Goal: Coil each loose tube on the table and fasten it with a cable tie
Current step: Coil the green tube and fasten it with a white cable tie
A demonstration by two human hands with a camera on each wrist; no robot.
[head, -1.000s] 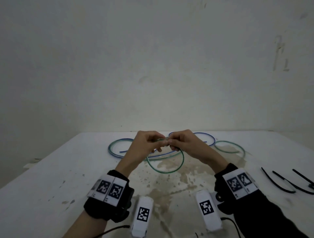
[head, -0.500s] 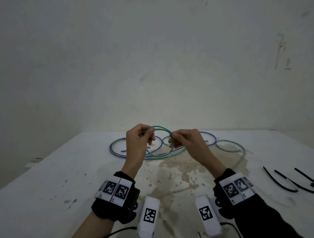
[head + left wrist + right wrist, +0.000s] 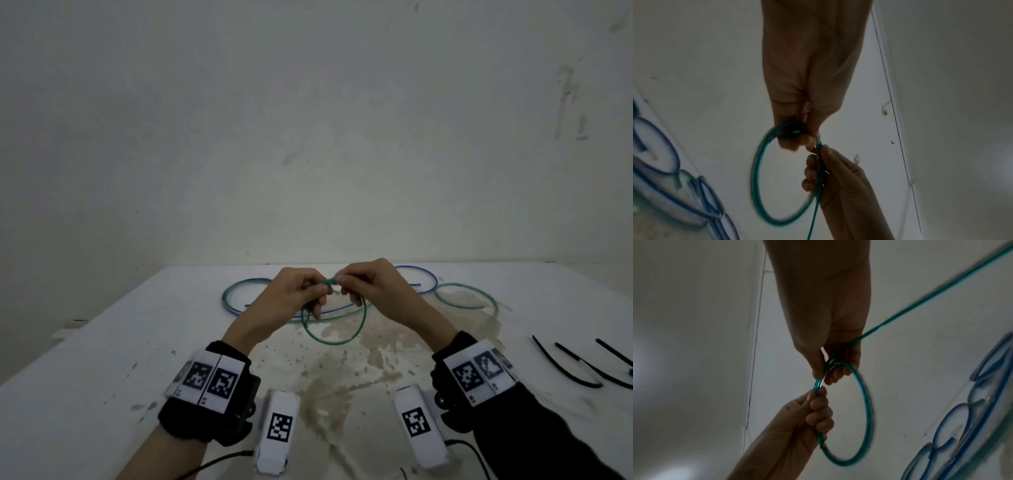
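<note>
Grip: left hand (image 3: 294, 294) and right hand (image 3: 368, 286) both pinch the green tube (image 3: 337, 337) at the top of its hanging coil, fingertips nearly meeting, held above the worktop (image 3: 102, 342).

Green tube: 1 loop hangs below the hands; a loose tail runs off past the right hand.

Risk: springy turns may slip the pinch and unwind if either hand lets go.

Cable ties (image 3: 579, 366): right of the coil, well apart; reaching them would leave 1 hand holding.

Blue tube (image 3: 424, 277): behind the coil; the tail could snag it.

We pinch the green tube (image 3: 866, 404) coil with our right hand (image 3: 826, 331) above, left hand (image 3: 797, 417) below it.
</note>
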